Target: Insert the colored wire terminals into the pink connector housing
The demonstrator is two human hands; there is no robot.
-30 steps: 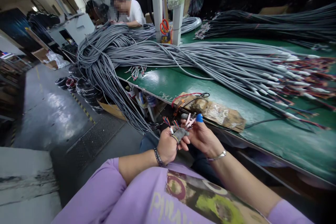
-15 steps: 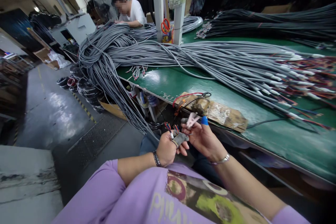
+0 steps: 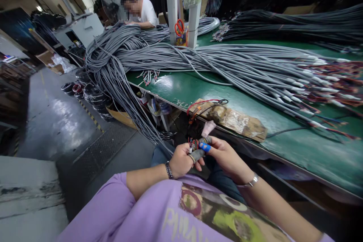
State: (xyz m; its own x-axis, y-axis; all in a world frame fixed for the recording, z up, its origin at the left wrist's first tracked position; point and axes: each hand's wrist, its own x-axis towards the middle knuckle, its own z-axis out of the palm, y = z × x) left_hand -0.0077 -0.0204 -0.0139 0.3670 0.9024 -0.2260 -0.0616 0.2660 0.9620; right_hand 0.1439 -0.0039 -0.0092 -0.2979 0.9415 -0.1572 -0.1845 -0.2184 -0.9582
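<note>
The cable end [image 3: 194, 144] was pinched in the left hand [image 3: 181, 160], just below the desk [image 3: 283, 151] edge. Its coloured wires were turned upward, seemingly so that the right hand [image 3: 227, 157] grip could be pressed together on them.

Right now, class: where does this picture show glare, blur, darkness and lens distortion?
Head view: glare on the table and floor. Head view: the cables smear at far right; the top right corner is dark. Head view: the wide lens stretches the frame edges; the left hand and right hand, on a cable end, look sharper.
</note>
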